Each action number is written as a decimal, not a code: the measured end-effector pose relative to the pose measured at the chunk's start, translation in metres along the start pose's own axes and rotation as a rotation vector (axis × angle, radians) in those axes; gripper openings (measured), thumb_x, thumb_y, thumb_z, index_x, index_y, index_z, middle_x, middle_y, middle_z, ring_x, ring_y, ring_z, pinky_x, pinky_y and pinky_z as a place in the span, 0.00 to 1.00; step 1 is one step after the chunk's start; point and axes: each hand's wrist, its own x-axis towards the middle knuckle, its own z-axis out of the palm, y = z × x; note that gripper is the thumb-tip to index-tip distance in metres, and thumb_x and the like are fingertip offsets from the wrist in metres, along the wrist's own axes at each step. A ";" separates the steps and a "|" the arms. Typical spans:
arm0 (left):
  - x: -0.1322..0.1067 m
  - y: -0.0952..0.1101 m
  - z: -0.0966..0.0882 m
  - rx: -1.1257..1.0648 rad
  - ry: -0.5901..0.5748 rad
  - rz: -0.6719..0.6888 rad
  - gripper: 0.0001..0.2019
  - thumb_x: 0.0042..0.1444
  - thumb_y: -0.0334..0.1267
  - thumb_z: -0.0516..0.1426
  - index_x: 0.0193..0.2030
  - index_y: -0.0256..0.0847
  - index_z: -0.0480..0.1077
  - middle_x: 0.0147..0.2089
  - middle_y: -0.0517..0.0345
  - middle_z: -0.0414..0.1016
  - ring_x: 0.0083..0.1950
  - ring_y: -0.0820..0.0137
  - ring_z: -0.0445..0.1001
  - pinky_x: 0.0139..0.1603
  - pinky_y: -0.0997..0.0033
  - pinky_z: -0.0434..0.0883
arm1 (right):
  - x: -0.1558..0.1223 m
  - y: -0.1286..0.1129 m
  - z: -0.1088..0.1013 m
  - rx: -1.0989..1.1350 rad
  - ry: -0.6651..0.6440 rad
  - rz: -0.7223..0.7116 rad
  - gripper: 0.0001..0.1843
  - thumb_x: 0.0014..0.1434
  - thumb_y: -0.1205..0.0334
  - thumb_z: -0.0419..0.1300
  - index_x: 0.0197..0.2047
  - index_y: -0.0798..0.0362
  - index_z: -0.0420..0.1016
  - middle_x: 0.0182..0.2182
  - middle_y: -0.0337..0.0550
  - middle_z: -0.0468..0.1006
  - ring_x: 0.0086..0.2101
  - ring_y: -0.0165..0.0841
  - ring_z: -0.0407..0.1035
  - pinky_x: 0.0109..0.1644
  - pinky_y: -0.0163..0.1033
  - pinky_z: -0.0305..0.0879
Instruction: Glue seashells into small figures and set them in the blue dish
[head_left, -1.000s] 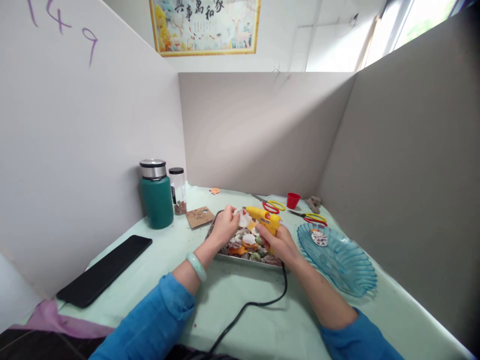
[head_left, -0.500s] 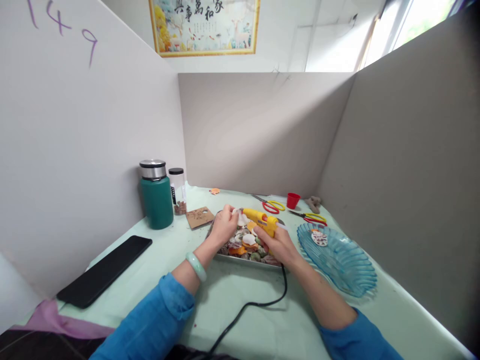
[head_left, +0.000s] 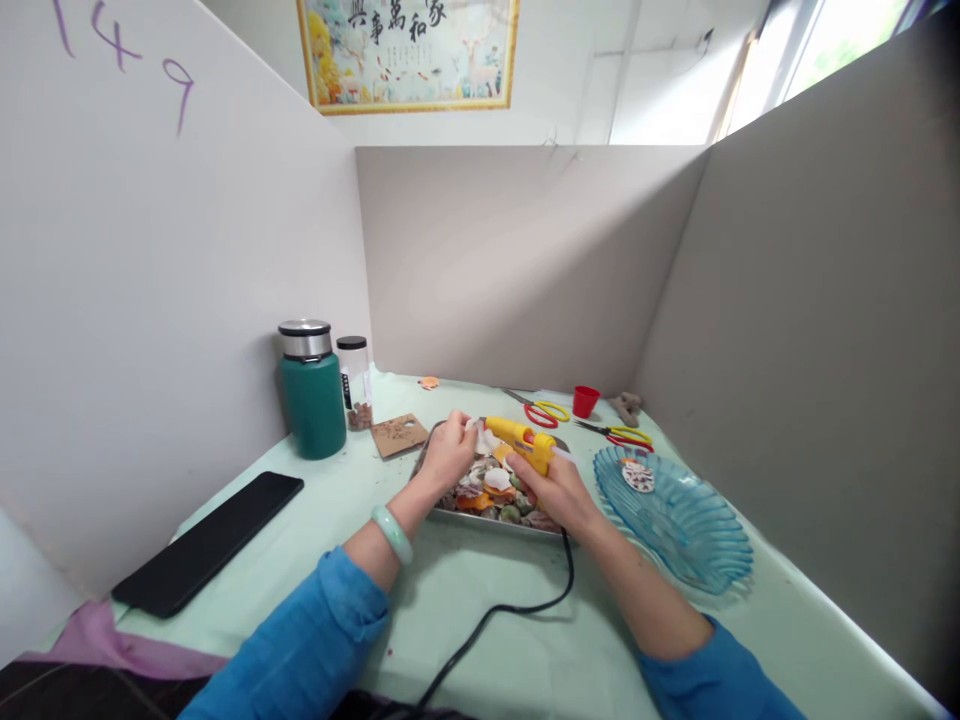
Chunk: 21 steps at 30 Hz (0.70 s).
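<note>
My right hand (head_left: 559,490) is wrapped round the grip of a yellow hot glue gun (head_left: 521,440), with a clear glue stick poking out of its back end and a black cord trailing toward me. Between the fingertips of my left hand (head_left: 450,452) is a small whitish piece, seemingly a shell, mostly covered by the fingers. The gun's nozzle is right at this piece; whether they touch I cannot tell. Both hands are over a metal tray (head_left: 480,521) heaped with seashells (head_left: 499,482) in white, orange and greenish tones.
Left stand a green thermos (head_left: 312,400), a clear jar (head_left: 356,385), a brown card (head_left: 399,436) and a black flat slab (head_left: 214,540). Right lie a blue glass dish (head_left: 690,530) holding a shell, scissors (head_left: 546,412), pliers-like cutters (head_left: 619,434) and a red cup (head_left: 586,402). Partitions enclose the table.
My left fingers have turned slightly, so less of the whitish piece shows at the nozzle. The right hand and glue gun have stayed almost still.
</note>
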 end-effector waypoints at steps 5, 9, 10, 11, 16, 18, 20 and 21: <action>-0.001 0.001 0.000 0.015 -0.004 0.001 0.06 0.59 0.38 0.48 0.37 0.41 0.64 0.27 0.60 0.72 0.30 0.69 0.71 0.32 0.73 0.62 | 0.000 -0.003 0.000 0.016 0.010 0.009 0.24 0.57 0.41 0.54 0.21 0.52 0.65 0.14 0.36 0.66 0.18 0.29 0.60 0.23 0.34 0.56; -0.001 0.002 -0.002 0.032 -0.001 0.003 0.06 0.60 0.38 0.48 0.37 0.41 0.65 0.27 0.60 0.72 0.31 0.69 0.71 0.33 0.72 0.62 | 0.000 -0.002 0.000 0.009 -0.014 0.003 0.24 0.56 0.41 0.56 0.21 0.52 0.65 0.14 0.36 0.66 0.18 0.29 0.59 0.23 0.34 0.56; -0.001 0.003 -0.002 0.037 0.004 0.001 0.07 0.60 0.38 0.48 0.37 0.41 0.65 0.27 0.59 0.71 0.31 0.69 0.71 0.33 0.72 0.62 | 0.000 -0.002 0.000 0.007 -0.018 0.002 0.24 0.57 0.42 0.56 0.21 0.52 0.65 0.14 0.36 0.65 0.18 0.29 0.59 0.23 0.34 0.56; -0.001 0.003 -0.002 0.042 0.008 -0.001 0.07 0.60 0.37 0.48 0.38 0.41 0.65 0.27 0.59 0.71 0.31 0.68 0.71 0.33 0.72 0.62 | 0.000 -0.001 0.000 0.005 -0.020 0.002 0.24 0.57 0.42 0.55 0.20 0.52 0.65 0.14 0.35 0.65 0.18 0.29 0.59 0.23 0.34 0.56; -0.001 0.002 -0.002 0.057 0.012 0.003 0.07 0.60 0.38 0.48 0.37 0.41 0.65 0.28 0.59 0.71 0.32 0.68 0.70 0.34 0.72 0.62 | 0.000 0.002 0.000 0.003 -0.023 -0.001 0.24 0.57 0.42 0.55 0.21 0.53 0.66 0.14 0.35 0.66 0.18 0.28 0.59 0.22 0.33 0.55; 0.000 0.001 -0.002 0.058 0.007 0.008 0.06 0.60 0.38 0.48 0.37 0.41 0.65 0.28 0.59 0.71 0.32 0.68 0.70 0.34 0.72 0.62 | 0.000 0.002 0.000 0.005 -0.018 -0.001 0.24 0.57 0.41 0.56 0.21 0.53 0.66 0.15 0.35 0.66 0.18 0.28 0.60 0.23 0.33 0.56; 0.000 0.001 -0.002 0.060 0.004 0.010 0.06 0.60 0.37 0.48 0.37 0.41 0.65 0.28 0.59 0.71 0.32 0.68 0.70 0.34 0.72 0.61 | 0.000 0.002 0.000 0.009 -0.002 0.003 0.24 0.57 0.41 0.55 0.22 0.53 0.66 0.14 0.35 0.66 0.19 0.29 0.60 0.23 0.34 0.57; 0.000 0.001 -0.001 0.062 0.005 0.009 0.06 0.60 0.37 0.48 0.37 0.41 0.65 0.28 0.59 0.71 0.32 0.68 0.70 0.33 0.72 0.61 | 0.000 0.001 0.000 0.010 0.007 0.006 0.25 0.57 0.40 0.54 0.22 0.53 0.66 0.14 0.35 0.65 0.19 0.29 0.60 0.23 0.34 0.57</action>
